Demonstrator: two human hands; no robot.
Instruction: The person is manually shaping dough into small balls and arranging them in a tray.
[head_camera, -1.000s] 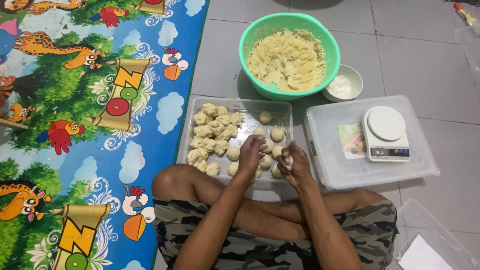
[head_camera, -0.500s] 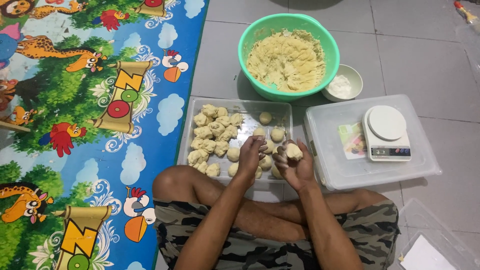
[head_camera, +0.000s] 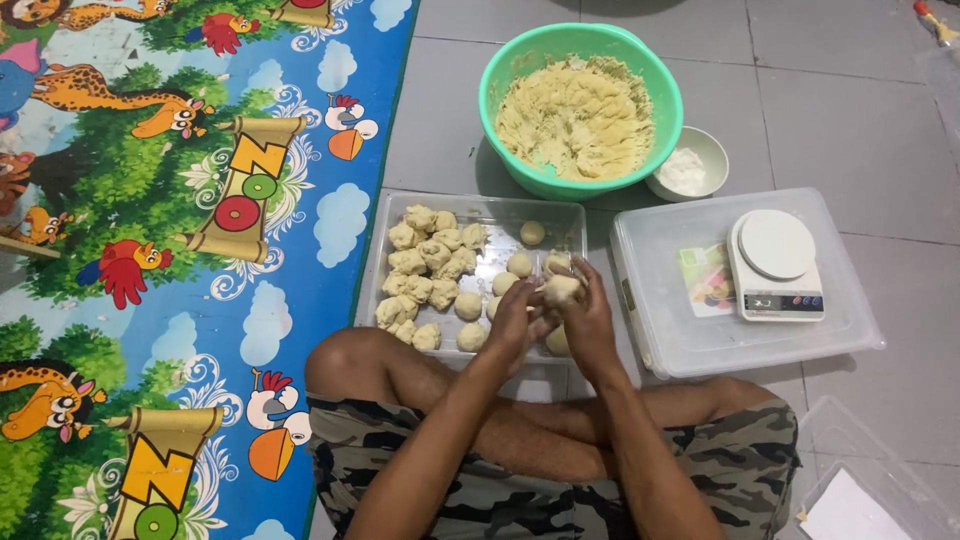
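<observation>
I sit cross-legged on the floor. My left hand (head_camera: 517, 318) and my right hand (head_camera: 588, 320) are pressed together around one pale dough ball (head_camera: 561, 289), held just above the near right part of a clear plastic tray (head_camera: 385, 250). The tray holds several rough dough lumps (head_camera: 425, 270) on its left side and several smooth rounded balls (head_camera: 519, 264) on its right. A green bowl (head_camera: 500, 75) of crumbly yellow dough stands beyond the tray.
A small white bowl (head_camera: 715, 150) of white powder sits right of the green bowl. A white kitchen scale (head_camera: 776, 262) rests on a lidded clear box (head_camera: 660, 340). A colourful play mat (head_camera: 150, 200) covers the floor on the left. Another clear container (head_camera: 850, 450) is at bottom right.
My hands shifted slightly while working the dough ball between them; the ball showed in my right hand half a second ago and now sits between both palms.
</observation>
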